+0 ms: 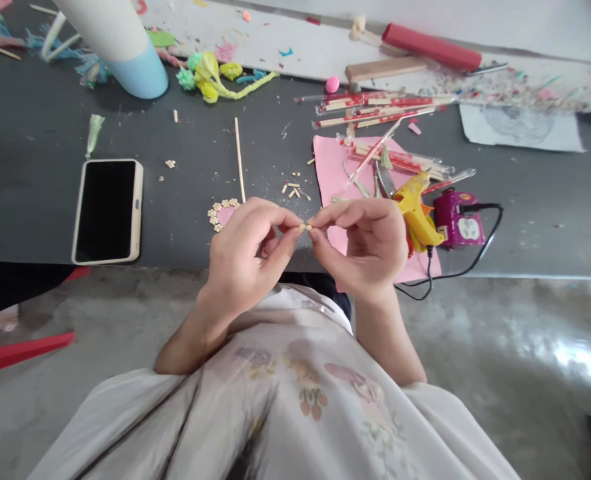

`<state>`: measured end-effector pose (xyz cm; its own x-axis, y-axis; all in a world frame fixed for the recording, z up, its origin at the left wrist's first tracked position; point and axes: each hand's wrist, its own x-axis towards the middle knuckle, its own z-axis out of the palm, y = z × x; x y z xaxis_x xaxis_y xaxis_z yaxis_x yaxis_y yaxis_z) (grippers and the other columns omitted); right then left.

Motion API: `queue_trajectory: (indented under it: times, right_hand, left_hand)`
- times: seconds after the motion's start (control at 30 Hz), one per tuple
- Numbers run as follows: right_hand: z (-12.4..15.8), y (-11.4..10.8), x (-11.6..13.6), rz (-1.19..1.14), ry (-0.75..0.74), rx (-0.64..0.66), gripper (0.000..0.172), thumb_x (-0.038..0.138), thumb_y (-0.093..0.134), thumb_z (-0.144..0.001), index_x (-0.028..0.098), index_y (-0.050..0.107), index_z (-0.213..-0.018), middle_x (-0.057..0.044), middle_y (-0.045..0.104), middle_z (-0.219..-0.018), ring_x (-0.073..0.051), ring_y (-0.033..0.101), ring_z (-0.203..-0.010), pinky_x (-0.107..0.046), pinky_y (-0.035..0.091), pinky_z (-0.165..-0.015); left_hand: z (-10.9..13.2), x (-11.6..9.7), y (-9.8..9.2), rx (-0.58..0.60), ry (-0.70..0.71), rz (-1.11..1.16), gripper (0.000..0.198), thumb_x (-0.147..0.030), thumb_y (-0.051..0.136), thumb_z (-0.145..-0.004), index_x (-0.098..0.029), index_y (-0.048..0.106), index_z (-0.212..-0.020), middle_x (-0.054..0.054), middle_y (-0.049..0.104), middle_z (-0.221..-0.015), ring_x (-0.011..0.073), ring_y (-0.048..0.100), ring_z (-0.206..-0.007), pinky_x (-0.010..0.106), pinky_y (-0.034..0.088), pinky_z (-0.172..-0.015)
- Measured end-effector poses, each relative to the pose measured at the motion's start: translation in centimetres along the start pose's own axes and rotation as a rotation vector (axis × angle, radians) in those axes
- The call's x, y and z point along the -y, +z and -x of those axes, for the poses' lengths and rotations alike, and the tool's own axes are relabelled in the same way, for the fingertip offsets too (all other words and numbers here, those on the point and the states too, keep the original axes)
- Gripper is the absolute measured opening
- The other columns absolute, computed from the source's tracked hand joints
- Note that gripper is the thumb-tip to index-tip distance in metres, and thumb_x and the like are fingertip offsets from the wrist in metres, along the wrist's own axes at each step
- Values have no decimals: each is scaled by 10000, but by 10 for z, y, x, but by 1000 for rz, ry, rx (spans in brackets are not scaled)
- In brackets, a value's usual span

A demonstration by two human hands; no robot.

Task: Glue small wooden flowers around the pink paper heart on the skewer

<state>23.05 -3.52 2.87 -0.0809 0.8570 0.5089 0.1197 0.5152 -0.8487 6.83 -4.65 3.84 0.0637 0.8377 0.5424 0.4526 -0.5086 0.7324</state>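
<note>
A: What do the person's hands hold?

B: The left hand [248, 250] pinches a tiny pale bit [302, 227] between thumb and forefinger. The right hand [368, 243] has the same sort of grip on a second bit [309, 227]. The 2 bits sit nearly edge to edge, just above the front of the table [195, 147]; whether they touch, nobody could tell from here.

A: How would a careful worker handle this?

B: Probably with light fingertip pressure, the 2 bits level and the wrists braced. Squeezing hard could make such small, rounded pieces slip or flip away.

A: What are they made of?

B: They look like wood, pale and dull, much like the short wooden pegs [292, 189] scattered just beyond the fingers.

A: And around the left hand?

B: A smooth pink piece [224, 215], edged with knobbly little flowers [217, 209], is partly hidden by that hand. A thin, straight stick [239, 160] runs down towards it; the hand hides whether they join.

A: And near the right?

B: A flat pink sheet [328, 157] lies under a yellow plastic glue gun [418, 212], with a glossy purple box [458, 223] beside it. Clear, crinkly wrappers cover the slim sticks [400, 160] behind.
</note>
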Motion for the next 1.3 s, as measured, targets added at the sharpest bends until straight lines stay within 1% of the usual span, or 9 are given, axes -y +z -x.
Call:
queue_trajectory:
  times: [0.17, 0.3, 0.4, 0.5, 0.67, 0.83, 0.97, 1.17, 1.3]
  right_hand:
    - [0, 3, -1, -5, -41, -53, 337, 88, 706, -811, 284, 451, -911, 34, 707, -857, -155, 687, -761, -348, 559, -690]
    - [-1, 1, -4, 11, -96, -28, 361, 80, 705, -811, 273, 416, -907, 45, 711, -871, -137, 692, -743, -319, 563, -663]
    - [0, -1, -4, 31, -93, -2, 345, 97, 704, -827, 273, 417, -904, 41, 712, -891, -135, 698, -754, -318, 575, -670]
    - [1, -1, -5, 44, -90, -4, 304, 105, 707, -833, 270, 465, -915, 37, 718, -890, -138, 706, -763, -327, 590, -682]
    - [0, -4, -8, 121, -102, -43, 241, 117, 728, -825, 243, 633, -1007, 16, 736, -868, -146, 714, -757, -314, 605, -664]
    - [-4, -8, -7, 232, -169, 10, 94, 140, 710, -845, 229, 711, -874, 2, 734, -827, -153, 683, -753, -330, 575, -676]
    - [-6, -6, -8, 216, -134, 26, 74, 153, 685, -867, 226, 702, -868, 4, 708, -808, -147, 657, -749, -318, 543, -659]
    - [-2, -2, -15, 55, -41, 52, 59, 157, 672, -884, 211, 656, -866, 4, 670, -806, -133, 628, -764, -300, 513, -673]
    - [0, 0, -17, 37, 1, 56, 53, 182, 676, -886, 208, 646, -851, 3, 659, -800, -135, 620, -764, -306, 504, -680]
  left_hand:
    - [1, 2, 0, 4, 7, -40, 81, -150, 663, -878, -227, 658, -904, 0, 651, -815, 93, 527, -631, 265, 453, -554]
    - [1, 3, 0, 3, 62, -68, 123, -128, 679, -865, -236, 647, -917, 0, 658, -824, 94, 538, -623, 270, 465, -543]
    - [1, 3, 0, 0, 63, -83, 140, -124, 668, -877, -255, 646, -918, 3, 664, -824, 104, 548, -629, 284, 477, -548]
    - [1, 4, 1, -1, 66, -89, 129, -130, 661, -884, -253, 647, -919, 7, 661, -822, 107, 545, -625, 287, 473, -547]
    - [1, 5, 3, -26, 73, -105, 82, -136, 672, -873, -205, 641, -903, -12, 653, -805, 76, 528, -616, 242, 459, -580]
    - [1, 6, 3, -12, 70, -126, 83, -131, 676, -865, -194, 637, -902, -20, 661, -826, 60, 536, -626, 215, 456, -612]
    - [2, 7, 4, 4, 46, -127, 65, -145, 657, -882, -201, 636, -907, -21, 665, -837, 59, 536, -622, 211, 452, -607]
    - [2, 7, 5, -3, 37, -129, 58, -151, 668, -879, -199, 637, -874, -28, 666, -802, 70, 582, -674, 207, 456, -629]
    - [3, 8, 7, -3, 21, -139, 36, -183, 661, -892, -207, 639, -876, -25, 675, -812, 76, 577, -664, 213, 456, -614]
